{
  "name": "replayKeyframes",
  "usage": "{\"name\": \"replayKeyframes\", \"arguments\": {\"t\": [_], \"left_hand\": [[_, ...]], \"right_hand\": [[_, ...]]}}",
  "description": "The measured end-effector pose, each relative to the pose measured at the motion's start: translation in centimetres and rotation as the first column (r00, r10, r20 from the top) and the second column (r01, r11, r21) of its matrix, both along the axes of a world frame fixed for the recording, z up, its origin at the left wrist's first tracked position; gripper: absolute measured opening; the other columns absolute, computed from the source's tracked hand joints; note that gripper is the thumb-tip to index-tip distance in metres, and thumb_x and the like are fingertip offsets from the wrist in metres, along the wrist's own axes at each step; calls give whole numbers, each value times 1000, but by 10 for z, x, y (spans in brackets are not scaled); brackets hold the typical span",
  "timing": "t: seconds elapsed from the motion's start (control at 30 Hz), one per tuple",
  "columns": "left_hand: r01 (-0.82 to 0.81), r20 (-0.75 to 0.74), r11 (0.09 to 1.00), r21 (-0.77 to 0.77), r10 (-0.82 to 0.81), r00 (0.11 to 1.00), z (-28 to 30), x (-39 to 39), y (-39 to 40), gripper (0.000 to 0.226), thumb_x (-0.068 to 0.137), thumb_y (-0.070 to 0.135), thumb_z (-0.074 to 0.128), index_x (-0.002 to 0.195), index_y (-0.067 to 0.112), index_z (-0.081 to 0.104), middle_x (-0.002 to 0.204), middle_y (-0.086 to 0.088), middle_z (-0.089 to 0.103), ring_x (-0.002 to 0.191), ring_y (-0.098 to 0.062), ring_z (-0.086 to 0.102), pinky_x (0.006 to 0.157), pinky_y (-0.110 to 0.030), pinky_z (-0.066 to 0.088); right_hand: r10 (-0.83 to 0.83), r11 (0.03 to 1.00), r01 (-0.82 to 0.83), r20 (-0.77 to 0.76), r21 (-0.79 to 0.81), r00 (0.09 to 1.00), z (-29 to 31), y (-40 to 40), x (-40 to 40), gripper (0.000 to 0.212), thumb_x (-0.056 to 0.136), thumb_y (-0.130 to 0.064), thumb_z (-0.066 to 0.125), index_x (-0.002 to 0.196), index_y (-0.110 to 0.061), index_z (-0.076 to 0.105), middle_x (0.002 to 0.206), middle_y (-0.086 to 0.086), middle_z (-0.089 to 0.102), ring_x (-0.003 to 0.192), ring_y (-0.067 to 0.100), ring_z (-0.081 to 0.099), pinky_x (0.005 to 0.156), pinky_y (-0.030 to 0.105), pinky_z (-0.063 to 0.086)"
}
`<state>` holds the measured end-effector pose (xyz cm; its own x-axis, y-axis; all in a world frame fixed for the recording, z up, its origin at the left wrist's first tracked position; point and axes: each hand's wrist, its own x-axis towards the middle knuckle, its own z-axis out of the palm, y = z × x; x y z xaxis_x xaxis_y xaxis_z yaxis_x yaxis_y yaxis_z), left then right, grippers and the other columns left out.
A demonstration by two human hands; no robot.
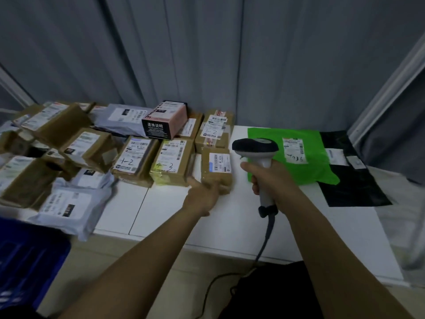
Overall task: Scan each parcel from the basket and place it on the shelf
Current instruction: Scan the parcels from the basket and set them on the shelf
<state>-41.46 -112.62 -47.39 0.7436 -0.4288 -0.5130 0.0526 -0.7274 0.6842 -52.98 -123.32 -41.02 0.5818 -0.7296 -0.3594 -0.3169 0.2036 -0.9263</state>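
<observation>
The left hand [202, 194] reaches forward with its fingers spread against the near end of a small brown cardboard parcel [216, 170], which lies flat on the white shelf [174, 215] with its label facing up. The hand looks open and pressing or steadying rather than wrapped around the box; motion blur hides the fingertips, so a firm hold cannot be confirmed. The right hand [269, 178] is closed around the grip of a handheld barcode scanner [257, 155], whose dark head sits just right of the parcel and points toward the back of the shelf, its cable [264, 240] trailing down off the front edge.

The step in hand seems to be seating this parcel in the row. To do it well, slide it flush beside the box marked 4-3 [172, 162], keep the barcode label upward and unobstructed, and avoid nudging the neighbouring stack. Keep the scanner lifted clear so the cord does not drag across the green mailer bag [296, 171] to the right.

Both forearms extend straight from the lower frame, the left angled inward toward the parcel, the right wrist cocked upward. A corner of the blue basket [30, 256] shows at the lower left.
</observation>
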Motion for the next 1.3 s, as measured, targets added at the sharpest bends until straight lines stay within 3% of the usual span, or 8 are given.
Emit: {"name": "replayKeyframes", "arguments": {"t": [0.1, 0.2, 0.27, 0.67, 0.77, 0.87, 1.0, 1.3], "left_hand": [[295, 601, 940, 170, -336, 725, -16, 4, -4, 58, 92, 34, 53, 141, 14, 30, 137, -15, 39, 123, -33, 41, 96, -39, 42], [491, 634, 710, 506, -691, 346, -26, 13, -16, 64, 96, 37, 45, 151, 24, 15, 156, -11, 17, 142, -33, 17, 112, -42, 23], [520, 534, 584, 623, -804, 262, -33, 17, -23, 62, 99, 35, 39, 152, 27, 8, 160, -7, 5, 146, -34, 4, 117, -46, 14], [334, 433, 540, 773, -833, 345, -20, 30, -3, 64, 98, 29, 42, 152, 23, 9, 160, -11, -11, 145, -34, -17, 115, -54, -6], [393, 522, 711, 584, -699, 488, -1, 26, 24, 61, 97, 28, 44, 151, 26, 17, 161, -7, -2, 147, -31, -10, 115, -55, -6], [367, 615, 868, 334, -496, 613, 29, 25, 66, 43, 95, 26, 46, 137, 21, 40, 149, -5, 37, 141, -27, 26, 116, -51, 15], [285, 567, 959, -8, -230, 791, 79, 27, 152, 8, 94, 27, 53, 99, 22, 49, 92, 0, 65, 87, -22, 62, 79, -40, 51], [-163, 608, 944, -286, 310, 731, 156, 26, 409, 9, 91, 18, 61, 98, 16, 57, 90, 0, 66, 85, -18, 62, 82, -35, 48]], "right_hand": [[1, 1000, 0, 14, -23, 1000, 0, -3, 0, 24, 84, -21, 71, 68, -13, 55, 55, 1, 52, 42, 11, 48, 47, 23, 42], [9, 1000, -9, 14, 2, 1000, -2, -2, 1, 23, 85, -19, 71, 69, -12, 55, 56, 2, 52, 45, 13, 48, 49, 25, 42], [14, 1000, -14, -3, 14, 1000, -4, -1, 2, 21, 85, -19, 70, 71, -13, 56, 56, 2, 52, 47, 14, 47, 51, 27, 42], [79, 997, -79, -28, 7, 996, -2, 4, 4, 18, 85, -17, 69, 77, -10, 54, 61, 5, 50, 47, 14, 48, 48, 24, 41], [122, 992, -123, -30, -28, 992, 4, 24, 10, 18, 83, -17, 69, 75, -10, 55, 61, 5, 51, 48, 16, 48, 50, 26, 40], [178, 983, -178, -2, -49, 984, 11, 55, 17, 16, 81, -19, 70, 76, -12, 57, 62, 2, 52, 52, 16, 48, 50, 25, 40], [345, 931, -346, -30, -116, 938, 7, 108, 30, 17, 84, -21, 71, 90, -10, 58, 68, 3, 54, 56, 16, 51, 51, 26, 43], [689, 643, -684, -128, -345, 713, 30, 279, 91, 17, 86, -24, 69, 88, -11, 58, 67, 1, 56, 62, 17, 55, 59, 30, 47]]}}
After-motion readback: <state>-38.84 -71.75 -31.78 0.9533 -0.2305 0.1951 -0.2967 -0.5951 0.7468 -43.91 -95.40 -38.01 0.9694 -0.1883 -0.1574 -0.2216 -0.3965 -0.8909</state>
